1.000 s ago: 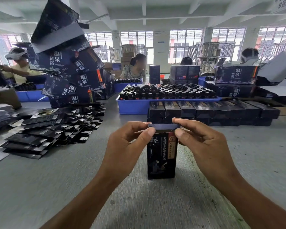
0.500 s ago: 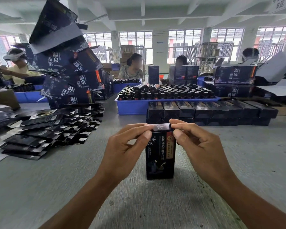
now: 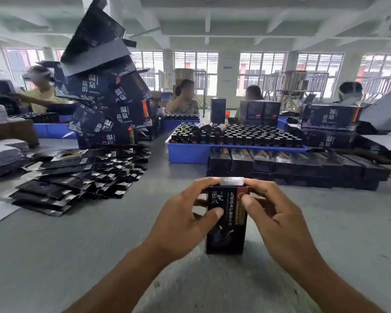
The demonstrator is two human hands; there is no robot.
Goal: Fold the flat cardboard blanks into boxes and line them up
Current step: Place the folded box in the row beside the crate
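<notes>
A small black box (image 3: 226, 231) with white and red print stands upright on the grey table (image 3: 54, 256) in front of me. My left hand (image 3: 185, 220) grips its left side, thumb on the front face, fingers over the top edge. My right hand (image 3: 278, 218) holds the right side, thumb on the front near the top, fingers on the closed top flap. A spread pile of flat black blanks (image 3: 77, 177) lies at the left. A row of folded black boxes (image 3: 291, 163) lies just behind the box.
A blue tray (image 3: 190, 152) full of dark bottles stands behind the row. A tall heap of larger black cartons (image 3: 108, 102) rises at the back left. More cartons (image 3: 330, 118) sit at the back right. Several people work at the far side.
The top flap has been pressed down and closed. Both hands slid from pinching the top flap to gripping the box's sides, thumbs now on its front face.
</notes>
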